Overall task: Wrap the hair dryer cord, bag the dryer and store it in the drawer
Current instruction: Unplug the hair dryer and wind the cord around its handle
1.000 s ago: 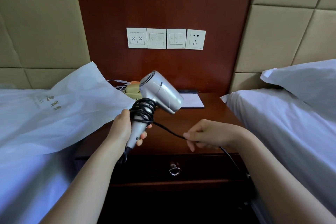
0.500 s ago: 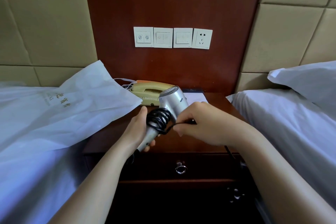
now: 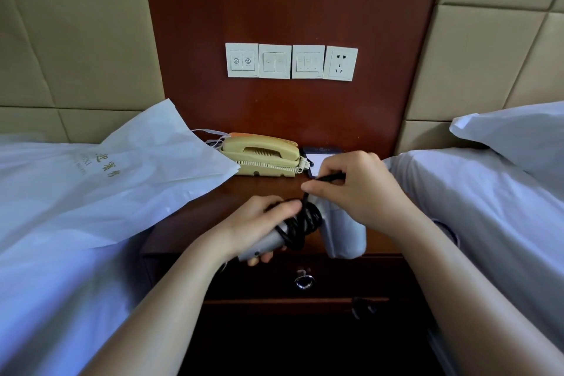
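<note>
My left hand (image 3: 256, 224) grips the handle of the silver hair dryer (image 3: 343, 235) above the front of the dark wooden nightstand (image 3: 183, 223). Its barrel points toward me and down. The black cord (image 3: 300, 223) is coiled several times around the handle. My right hand (image 3: 358, 189) pinches a length of the cord just above the coil, beyond the dryer. A white bag (image 3: 128, 174) with printed characters lies on the left bed, its corner over the nightstand. The drawer (image 3: 335, 278), with a metal ring pull (image 3: 304, 281), is closed below.
A beige telephone (image 3: 262, 156) and a notepad (image 3: 317, 162) sit at the back of the nightstand. Switch plates and a wall socket (image 3: 340, 63) are on the wood panel. White-sheeted beds flank both sides, with a pillow (image 3: 518, 134) at the right.
The dryer has dropped lower and turned so its barrel faces me. My right hand carried the cord up and over the handle, adding to the coil.
</note>
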`<action>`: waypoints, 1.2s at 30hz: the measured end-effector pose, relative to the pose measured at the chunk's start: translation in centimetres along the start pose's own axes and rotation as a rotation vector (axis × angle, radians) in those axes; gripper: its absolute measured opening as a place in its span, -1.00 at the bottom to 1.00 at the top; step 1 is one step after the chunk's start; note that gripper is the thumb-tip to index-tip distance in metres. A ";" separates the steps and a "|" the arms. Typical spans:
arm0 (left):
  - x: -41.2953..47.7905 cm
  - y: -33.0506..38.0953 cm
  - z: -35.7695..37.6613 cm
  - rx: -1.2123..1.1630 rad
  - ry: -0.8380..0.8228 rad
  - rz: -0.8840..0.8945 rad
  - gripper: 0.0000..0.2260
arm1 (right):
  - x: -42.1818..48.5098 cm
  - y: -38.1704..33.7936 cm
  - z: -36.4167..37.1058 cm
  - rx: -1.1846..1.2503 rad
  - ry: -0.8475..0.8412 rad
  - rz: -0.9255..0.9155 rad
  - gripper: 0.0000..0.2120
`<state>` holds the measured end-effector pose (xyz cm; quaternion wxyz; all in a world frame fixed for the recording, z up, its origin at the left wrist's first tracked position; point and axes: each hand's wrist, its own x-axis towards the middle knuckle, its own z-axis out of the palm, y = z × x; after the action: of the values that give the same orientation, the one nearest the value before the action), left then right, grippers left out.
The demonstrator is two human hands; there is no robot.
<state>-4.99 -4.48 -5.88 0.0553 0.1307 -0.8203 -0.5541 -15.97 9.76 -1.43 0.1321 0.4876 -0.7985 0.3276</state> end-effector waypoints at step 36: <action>0.1 -0.2 -1.0 -0.391 -0.238 -0.102 -0.59 | -1.0 10.4 0.0 0.371 0.048 0.291 -0.56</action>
<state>-4.80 -5.43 -5.70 -0.0456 0.0922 -0.6903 -0.7162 -24.50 13.70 -6.07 0.0106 0.3754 -0.7831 0.4957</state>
